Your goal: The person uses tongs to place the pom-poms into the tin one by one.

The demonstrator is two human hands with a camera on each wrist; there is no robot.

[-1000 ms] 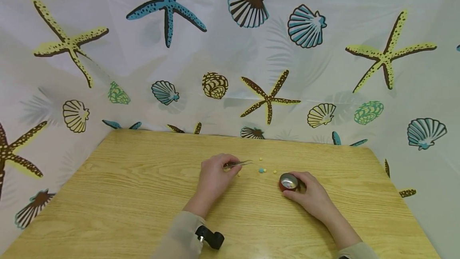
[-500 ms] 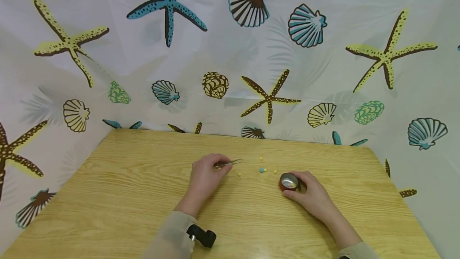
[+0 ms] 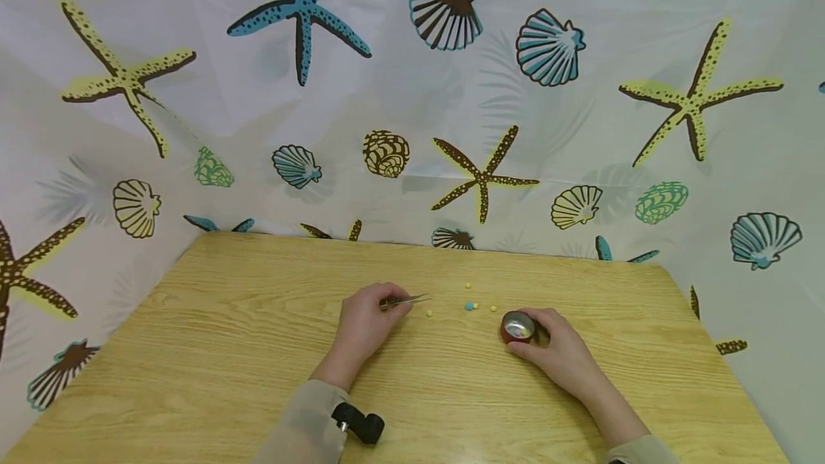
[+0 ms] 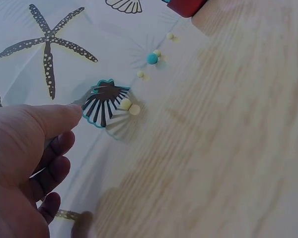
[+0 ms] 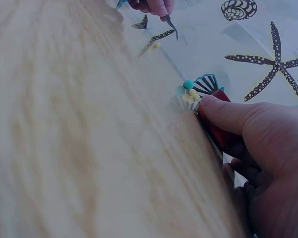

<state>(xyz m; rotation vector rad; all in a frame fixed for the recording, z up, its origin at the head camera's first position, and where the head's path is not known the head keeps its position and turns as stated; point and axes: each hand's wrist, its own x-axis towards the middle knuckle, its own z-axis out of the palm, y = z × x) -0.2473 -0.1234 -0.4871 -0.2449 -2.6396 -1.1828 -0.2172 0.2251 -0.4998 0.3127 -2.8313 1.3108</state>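
My left hand [image 3: 369,321] pinches a pair of metal tweezers [image 3: 409,300], their tips pointing right. Just beyond the tips lies a small yellow bead [image 3: 429,313] on the table; the tips do not seem to touch it. With thumb and fingers, my right hand [image 3: 562,353] holds a small round tin [image 3: 510,335], red outside and silver inside, its opening upward. A few tiny beads, pinkish and yellow, show in it. Between the hands lie a blue bead [image 3: 469,306] and several more yellow beads, one of them [image 4: 140,74] set farther back. In the left wrist view the tweezers are mostly hidden.
The wooden table [image 3: 258,349] ends at the back against a white cloth [image 3: 387,92] printed with starfish and shells. A black wrist mount [image 3: 358,424] sticks out from my left sleeve [image 3: 303,424].
My left hand has moved left with the tweezers, uncovering the nearest yellow bead, then dropped slightly toward me. My right hand and the tin have stayed in place.
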